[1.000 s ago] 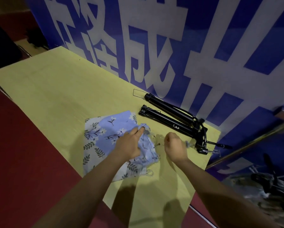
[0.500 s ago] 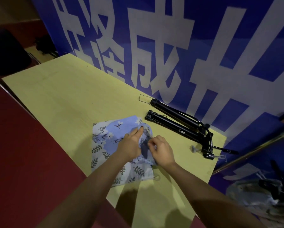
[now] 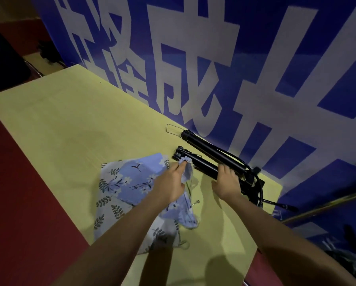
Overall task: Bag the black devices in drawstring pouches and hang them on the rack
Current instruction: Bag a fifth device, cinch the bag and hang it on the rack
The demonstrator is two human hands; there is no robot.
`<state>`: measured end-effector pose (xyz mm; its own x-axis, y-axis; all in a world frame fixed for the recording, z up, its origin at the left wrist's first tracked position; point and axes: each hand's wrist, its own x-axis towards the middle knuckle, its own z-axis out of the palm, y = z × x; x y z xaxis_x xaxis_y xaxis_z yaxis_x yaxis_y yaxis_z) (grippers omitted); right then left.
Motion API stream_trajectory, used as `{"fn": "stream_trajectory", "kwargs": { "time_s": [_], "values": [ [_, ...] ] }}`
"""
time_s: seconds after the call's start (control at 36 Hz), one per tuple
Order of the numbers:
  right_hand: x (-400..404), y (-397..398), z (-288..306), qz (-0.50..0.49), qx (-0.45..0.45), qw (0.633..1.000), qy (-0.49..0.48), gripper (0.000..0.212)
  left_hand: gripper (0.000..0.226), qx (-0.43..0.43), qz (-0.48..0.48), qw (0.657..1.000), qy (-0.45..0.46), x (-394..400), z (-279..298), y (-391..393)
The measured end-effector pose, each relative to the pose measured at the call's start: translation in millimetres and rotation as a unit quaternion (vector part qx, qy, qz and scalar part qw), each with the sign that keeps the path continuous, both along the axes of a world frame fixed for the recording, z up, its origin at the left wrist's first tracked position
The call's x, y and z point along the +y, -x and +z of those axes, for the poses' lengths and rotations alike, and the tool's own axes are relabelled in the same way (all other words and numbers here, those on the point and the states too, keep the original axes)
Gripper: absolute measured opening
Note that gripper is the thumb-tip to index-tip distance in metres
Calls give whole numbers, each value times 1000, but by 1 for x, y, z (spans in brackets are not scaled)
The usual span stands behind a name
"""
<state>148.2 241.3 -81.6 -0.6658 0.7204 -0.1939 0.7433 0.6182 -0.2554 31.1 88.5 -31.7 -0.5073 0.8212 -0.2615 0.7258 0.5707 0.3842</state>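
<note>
On the yellow table, near black device lay just right of the floral pouch, far black device beyond it by the blue banner. Right hand gripped the near device, fingers curled over it. Left hand pinched the pouch's gathered mouth beside the device's tip.

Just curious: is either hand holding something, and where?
Left hand pinches the pouch at its gathered mouth. Right hand grips the nearer black device mid-shaft.

Head camera looks steeply down, close over the table, facing the banner.
</note>
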Motion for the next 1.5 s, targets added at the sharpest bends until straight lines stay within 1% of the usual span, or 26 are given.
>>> {"fn": "stream_trajectory", "kwargs": {
  "time_s": [0.06, 0.11, 0.17, 0.25, 0.33, 0.39, 0.5, 0.61, 0.69, 0.78, 0.86, 1.03, 1.11, 1.19, 1.28, 1.33, 1.42, 1.5],
  "values": [
    [10, 2, -7, -1, -29, 999, 19, 68, 68, -11, 6, 1000, 5, 3, -4, 1],
    [15, 6, -13, 7, -55, 998, 18, 71, 67, -19, 9, 1000, 13, 5, -8, 2],
    [19, 10, -18, 15, -77, 997, -2, 68, 67, -25, 12, 999, 20, 7, -11, 3],
    [22, 16, -22, 29, -96, 994, -45, 59, 66, -26, 15, 999, 15, 5, -15, 6],
    [24, 21, -28, 31, -91, 994, -52, 47, 65, -30, 25, 999, 18, 2, -18, 10],
    [25, 22, -28, 32, -89, 994, -50, 43, 64, -30, 32, 999, 17, 1, -18, 11],
    [26, 18, -22, 47, -87, 994, -38, 47, 64, -33, 32, 999, 16, 3, -17, 13],
    [21, 13, -11, 54, -85, 994, -41, 44, 63, -43, 28, 999, 17, 3, -15, 12],
    [15, 11, 3, 74, -93, 992, -41, 46, 62, -58, 31, 998, 7, 2, -14, 11],
    [10, 11, 15, 80, -73, 993, -48, 49, 60, -64, 32, 997, -3, -4, -12, 10],
    [3, 12, 31, 58, -38, 997, -28, 50, 61, -65, 31, 997, -15, -10, -11, 11],
    [-10, -1, 61, -7, 77, 997, 9, 55, 62, -35, 15, 999, -27, -23, 2, 11],
    [-17, -8, 73, -19, 110, 994, 11, 44, 65, 6, -1, 1000, 13, -26, 9, 12],
    [-24, -17, 79, -32, 139, 990, 12, 40, 70, 17, -2, 999, 40, -31, 18, 12],
    [-34, -25, 85, -34, 175, 984, 30, 42, 77, -1, 0, 1000, 22, -38, 23, 12],
    [-40, -31, 88, -30, 183, 982, 31, 44, 81, -16, 4, 1000, -4, -43, 24, 11],
    [-49, -41, 91, -17, 172, 985, 28, 44, 82, -67, 27, 997, -41, -52, 26, 9],
    [-58, -51, 91, 2, 146, 989, 38, 46, 82, -114, 25, 990, -76, -61, 30, 6]
  ]
}}
